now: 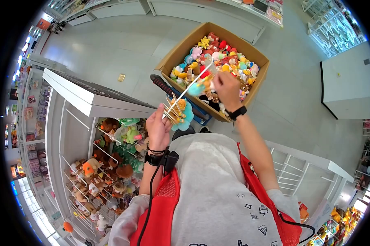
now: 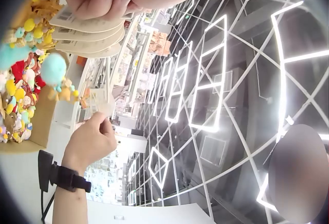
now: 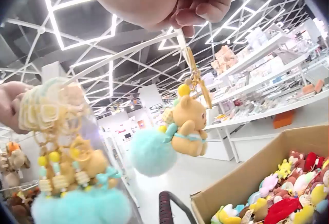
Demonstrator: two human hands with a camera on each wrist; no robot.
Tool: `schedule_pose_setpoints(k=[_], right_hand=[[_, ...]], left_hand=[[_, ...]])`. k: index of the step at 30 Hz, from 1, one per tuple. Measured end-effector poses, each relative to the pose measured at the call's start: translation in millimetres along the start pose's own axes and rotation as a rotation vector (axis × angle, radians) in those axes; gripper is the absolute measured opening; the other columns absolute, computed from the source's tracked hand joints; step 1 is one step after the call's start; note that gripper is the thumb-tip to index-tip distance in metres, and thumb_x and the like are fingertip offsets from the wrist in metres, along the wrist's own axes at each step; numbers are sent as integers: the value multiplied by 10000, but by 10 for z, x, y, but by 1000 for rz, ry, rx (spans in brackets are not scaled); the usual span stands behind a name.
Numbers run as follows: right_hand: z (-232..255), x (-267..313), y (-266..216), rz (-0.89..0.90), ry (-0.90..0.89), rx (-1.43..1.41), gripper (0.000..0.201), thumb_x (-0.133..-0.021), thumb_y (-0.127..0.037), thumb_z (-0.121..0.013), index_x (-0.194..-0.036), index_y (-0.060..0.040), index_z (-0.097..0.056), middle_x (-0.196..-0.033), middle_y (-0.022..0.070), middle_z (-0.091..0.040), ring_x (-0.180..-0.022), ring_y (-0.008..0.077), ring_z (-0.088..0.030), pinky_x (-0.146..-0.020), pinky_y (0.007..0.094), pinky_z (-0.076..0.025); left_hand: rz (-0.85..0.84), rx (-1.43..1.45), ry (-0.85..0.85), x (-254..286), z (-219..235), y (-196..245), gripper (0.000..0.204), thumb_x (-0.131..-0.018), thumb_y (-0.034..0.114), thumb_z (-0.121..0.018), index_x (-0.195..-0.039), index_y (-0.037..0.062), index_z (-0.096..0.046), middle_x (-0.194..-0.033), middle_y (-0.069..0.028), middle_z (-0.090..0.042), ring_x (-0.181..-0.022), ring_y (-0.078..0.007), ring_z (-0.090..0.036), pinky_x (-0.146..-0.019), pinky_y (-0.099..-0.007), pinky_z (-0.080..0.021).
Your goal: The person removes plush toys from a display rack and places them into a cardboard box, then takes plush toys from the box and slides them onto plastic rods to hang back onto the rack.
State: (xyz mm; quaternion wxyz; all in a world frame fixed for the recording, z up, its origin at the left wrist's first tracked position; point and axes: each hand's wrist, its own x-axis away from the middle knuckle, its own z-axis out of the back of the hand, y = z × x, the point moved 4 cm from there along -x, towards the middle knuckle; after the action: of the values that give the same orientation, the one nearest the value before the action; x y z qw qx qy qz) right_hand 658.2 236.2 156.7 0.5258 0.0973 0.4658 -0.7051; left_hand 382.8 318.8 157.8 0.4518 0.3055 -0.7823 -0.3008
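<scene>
In the head view my left hand (image 1: 157, 131) pinches the cards (image 2: 87, 34) of several bunched keychains at the near end of a thin white rod (image 1: 198, 79). Tan bear figures and fluffy turquoise pompoms (image 3: 79, 208) hang below these cards. Toward the rod's far end, my right hand (image 1: 228, 93) pinches the pale card (image 2: 99, 100) of a single keychain. From that card dangles a tan bear (image 3: 189, 126) on a gold clasp, with a turquoise pompom (image 3: 152, 153) beside it. My right fingertips are right at the rod's tip in the right wrist view.
A cardboard box (image 1: 256, 91) full of small colourful plush toys stands beyond my hands. A dark handle (image 1: 162, 85) rises beside it. Plush toys (image 1: 107, 176) hang on rack hooks at left; a white shelf unit (image 1: 209, 18) stands at the back.
</scene>
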Motion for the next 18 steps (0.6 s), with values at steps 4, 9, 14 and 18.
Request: schedule_pose_setpoints(k=[4,9,14,18], right_hand=[[-24,-230,547,-165,155,134,141,-942,-119,-734,-968,9,-681,-798,148,-683,-690,350,-663,-631,448,-534],[-194,-148,862,-529,-102,254,408,-969,-158,-705,-1335,17,-662,-933,233,-764,-855,426,-748,-763,472,-603],[-309,308,-134,-124,-486,-209,494,-935,-252,-774,-1340,2,-654,-1061,206,-737,-1011,408,-713,-852,463,-582],[-344,416,-765,10,-458,-248,394,-930,-116,-739,-1318,-62,-701,-959,147,-651,-859,325,-670,-740,417,-545]], left_hand=[[-21,-35,-4,8,58,-1,320,-1105,316,-649,-910,87,-541,-634,93,-323,-498,-41,-270,-468,-258,-196],[5,-56,10,8,144,-19,315,-1120,339,-617,-948,80,-561,-651,97,-276,-519,-48,-248,-480,-259,-199],[6,-34,5,4,73,-16,316,-1121,340,-613,-956,73,-578,-646,98,-277,-513,-48,-248,-474,-257,-197],[0,-39,4,-13,11,-10,309,-1124,334,-610,-961,73,-586,-640,100,-283,-510,-47,-249,-471,-256,-195]])
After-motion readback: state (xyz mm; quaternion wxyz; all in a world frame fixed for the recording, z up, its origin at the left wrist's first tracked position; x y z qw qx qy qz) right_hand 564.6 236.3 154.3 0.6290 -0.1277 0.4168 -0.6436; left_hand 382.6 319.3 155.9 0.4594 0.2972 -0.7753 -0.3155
